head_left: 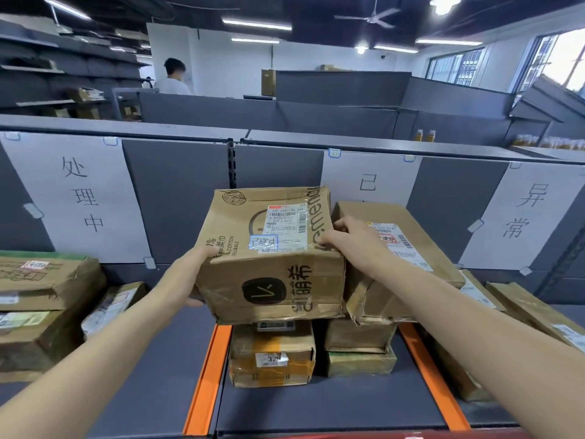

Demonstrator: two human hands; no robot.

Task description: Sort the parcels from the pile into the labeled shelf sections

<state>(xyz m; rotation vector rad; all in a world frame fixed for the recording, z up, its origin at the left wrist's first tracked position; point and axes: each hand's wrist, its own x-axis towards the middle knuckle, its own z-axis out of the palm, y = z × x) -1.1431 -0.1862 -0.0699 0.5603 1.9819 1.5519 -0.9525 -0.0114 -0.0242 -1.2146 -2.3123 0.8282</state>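
Both forearms reach in from the bottom corners toward a brown cardboard box (272,255) held over the grey shelf (152,359). Fingers of the left hand (193,274) curl round the box's near left corner, thumb under its lower edge. Fingers of the right hand (345,236) lie bent over the box's top right edge, gripping it. Between the two hands, on the box top, sits a white shipping label (286,226) with a small blue-edged sticker (263,242) at its near corner. Under the box, below the fingers, stands a taped parcel (272,353); whether the box touches it cannot be told. Just beyond the right fingers lies another labelled carton (395,248) stacked on smaller ones. Left of the left fingers sit more parcels (41,299). Behind the fingers, paper signs hang on the back panel: one (79,194) to the left, one (367,179) partly hidden by the box, one (519,213) to the right.
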